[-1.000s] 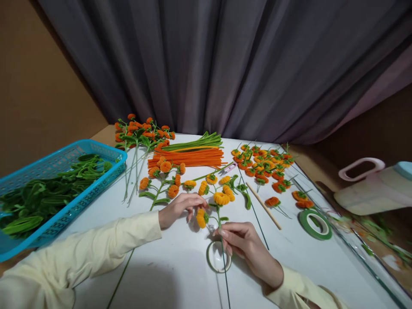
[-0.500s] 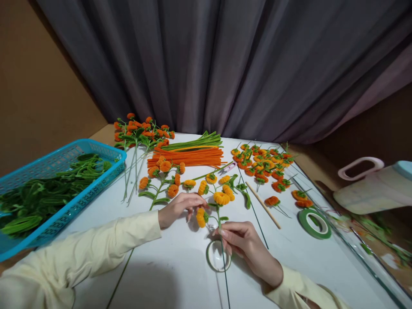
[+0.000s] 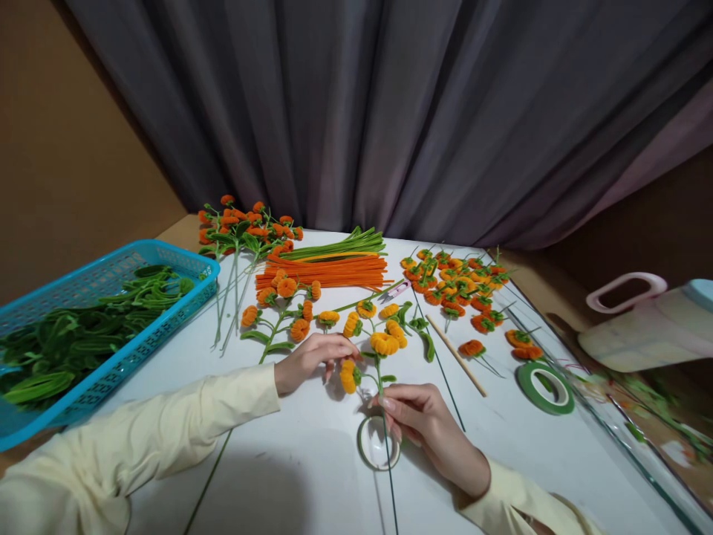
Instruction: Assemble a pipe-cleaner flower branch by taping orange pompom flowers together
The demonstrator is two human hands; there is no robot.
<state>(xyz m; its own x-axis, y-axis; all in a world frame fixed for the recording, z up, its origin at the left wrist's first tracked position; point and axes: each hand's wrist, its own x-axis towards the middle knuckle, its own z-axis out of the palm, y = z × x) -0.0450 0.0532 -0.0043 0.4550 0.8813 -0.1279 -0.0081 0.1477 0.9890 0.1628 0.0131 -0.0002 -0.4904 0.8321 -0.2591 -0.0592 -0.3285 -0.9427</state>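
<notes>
A spray of yellow chenille flowers (image 3: 384,342) with small green leaves stands upright on a long, thin green stem. My right hand (image 3: 426,420) pinches that stem between thumb and fingers, below the blooms. At the left side of the spray, my left hand (image 3: 318,358) is closed with its fingertips together at a small side twig; the thumb is mostly hidden. Behind the held stem, a narrow roll of green tape (image 3: 365,448) lies on the table. An orange flower spray (image 3: 287,288) lies just beyond my left hand.
To the left is a blue basket (image 3: 210,276) of green leaves. Orange pipe cleaners (image 3: 323,272), green pipe cleaners (image 3: 350,244) and finished orange flowers (image 3: 228,221) lie behind. Loose flower heads (image 3: 462,286), a wooden stick (image 3: 457,355), green tape (image 3: 564,397) and a jug (image 3: 635,342) are to the right.
</notes>
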